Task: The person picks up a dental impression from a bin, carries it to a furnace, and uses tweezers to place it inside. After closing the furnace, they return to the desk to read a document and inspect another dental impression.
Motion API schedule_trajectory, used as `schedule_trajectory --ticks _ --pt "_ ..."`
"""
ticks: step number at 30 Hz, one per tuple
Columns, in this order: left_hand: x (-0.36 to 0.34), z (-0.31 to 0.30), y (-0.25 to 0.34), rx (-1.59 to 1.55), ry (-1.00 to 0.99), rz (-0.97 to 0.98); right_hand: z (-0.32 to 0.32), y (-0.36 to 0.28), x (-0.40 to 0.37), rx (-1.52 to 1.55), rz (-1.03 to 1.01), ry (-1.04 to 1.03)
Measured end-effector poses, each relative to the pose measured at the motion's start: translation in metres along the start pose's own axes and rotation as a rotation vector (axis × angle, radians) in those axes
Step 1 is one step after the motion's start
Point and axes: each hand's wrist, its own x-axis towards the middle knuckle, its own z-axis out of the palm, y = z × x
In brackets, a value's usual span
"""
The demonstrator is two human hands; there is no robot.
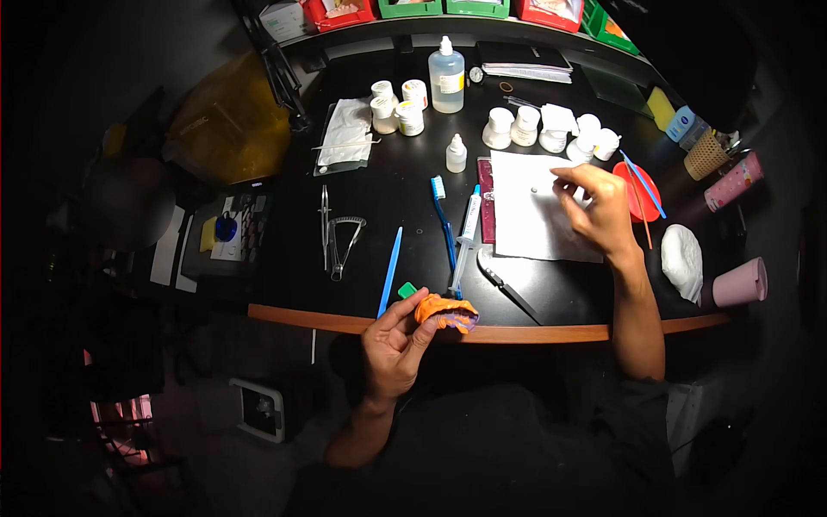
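Observation:
My left hand (394,351) grips an orange and purple moulded piece (446,314) at the table's front edge, with a green tab (407,291) just behind it. Over the right part of a white paper sheet (525,224) is my right hand (599,205), its fingers bent and thumb near the index finger; whether something small is between them cannot be made out. A small grey dot-like object (534,189) lies on the sheet to the left of those fingertips. Beside the moulded piece are a syringe (466,233) and a blue toothbrush (445,220).
A knife (510,289), blue stick (390,271), caliper (345,246) and tweezers (325,226) lie on the black table. Behind stand a large bottle (447,82), a dropper bottle (456,155) and several white jars. Rightward are a red dish (639,194), white wad (682,261) and pink cup (739,283).

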Motion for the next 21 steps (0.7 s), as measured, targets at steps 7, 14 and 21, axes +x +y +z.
schedule_trajectory --ticks 7,14,21 --pt "0.002 0.005 0.002 -0.032 0.036 0.020 0.024 -0.090 -0.013 0.567 -0.206 -0.336" --pt "-0.005 0.008 0.002 0.047 0.049 0.043 0.039 -0.091 -0.031 0.592 -0.191 -0.402" --pt "-0.012 0.017 0.021 0.088 0.002 0.067 0.039 -0.088 -0.033 0.688 -0.239 -0.473"
